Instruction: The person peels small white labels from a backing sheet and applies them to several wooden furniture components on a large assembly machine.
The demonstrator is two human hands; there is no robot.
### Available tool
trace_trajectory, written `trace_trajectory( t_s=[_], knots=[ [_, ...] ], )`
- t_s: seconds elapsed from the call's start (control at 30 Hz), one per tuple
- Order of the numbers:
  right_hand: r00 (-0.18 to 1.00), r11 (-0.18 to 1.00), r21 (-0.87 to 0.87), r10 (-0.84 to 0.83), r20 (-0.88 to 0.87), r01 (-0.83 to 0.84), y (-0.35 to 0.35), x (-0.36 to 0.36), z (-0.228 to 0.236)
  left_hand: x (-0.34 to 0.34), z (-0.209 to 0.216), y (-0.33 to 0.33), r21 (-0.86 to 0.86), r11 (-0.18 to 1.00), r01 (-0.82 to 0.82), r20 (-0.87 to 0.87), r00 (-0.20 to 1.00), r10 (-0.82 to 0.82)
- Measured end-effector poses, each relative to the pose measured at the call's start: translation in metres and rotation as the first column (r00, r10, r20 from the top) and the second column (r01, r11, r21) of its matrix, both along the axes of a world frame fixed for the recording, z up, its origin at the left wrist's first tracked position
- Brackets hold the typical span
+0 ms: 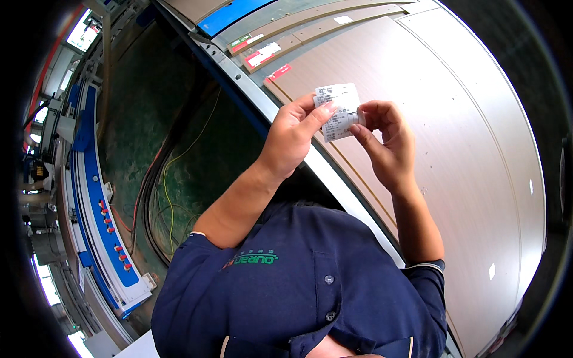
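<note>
A small white label with dark print (335,95) is between the two hands, held up above the near edge of a large pale wood-coloured board (453,179). The left hand (293,132) pinches it at its left side, with the thumb lying flat over the front. The right hand (391,136) pinches its lower right side, where the thumb tip and the index fingertip touch it. The hands are apart from each other, and only the label joins them. It seems to have an upper and a lower part, but I cannot tell if these are separate sheets. Under the board runs the light grey edge of the counter (343,194). A red sticker (279,73) is on the corner of the board, and beyond it lie narrower boards (322,33). To the left, cables (171,206) lie on the dark green floor (206,146), and further left stands a blue and white machine part (95,179) with red knobs (107,221).
</note>
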State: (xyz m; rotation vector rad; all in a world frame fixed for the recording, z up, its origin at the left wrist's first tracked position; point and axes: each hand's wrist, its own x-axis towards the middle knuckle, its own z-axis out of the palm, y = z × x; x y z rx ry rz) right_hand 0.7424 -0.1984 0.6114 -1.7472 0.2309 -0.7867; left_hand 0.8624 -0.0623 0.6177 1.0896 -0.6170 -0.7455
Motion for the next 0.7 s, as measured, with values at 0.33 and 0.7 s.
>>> trace_trajectory(
  t_s=[0.33,0.7],
  knots=[
    [0.964,0.792,-0.551,-0.236,0.120,0.262,0.013,-0.004,0.010,0.002,0.004,0.001,0.004,0.999,-0.038,-0.117,0.992,0.039],
    [0.962,0.542,-0.795,-0.136,0.237,0.273,0.006,0.006,-0.001,0.005,-0.004,-0.001,0.011,0.996,-0.085,-0.057,0.995,0.086]
  ],
)
